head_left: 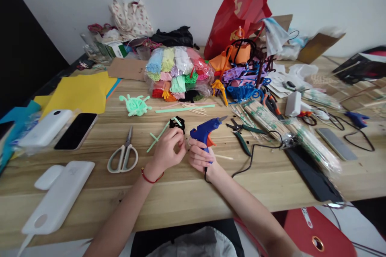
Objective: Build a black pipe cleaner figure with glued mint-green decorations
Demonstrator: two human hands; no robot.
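My right hand (201,156) is wrapped around the handle of a blue glue gun (205,130) with an orange trigger. Its nozzle points away to the upper right, and a black cord runs from the handle. My left hand (169,148), a red string bracelet at its wrist, is closed with curled fingertips close to the gun; what they pinch, if anything, is hidden. Just beyond those fingers is a small black fuzzy piece (180,123) with light green bits on it. Light green pipe cleaners (154,138) lie crossed beside the left hand.
White-handled scissors (123,157) lie left, near a phone (76,131) and white power banks. Green-handled pliers (243,140) and bagged sticks (313,144) are to the right. Behind are a mint pipe-cleaner bundle (135,105), a bag of coloured pipe cleaners (177,73) and a red bag (223,24).
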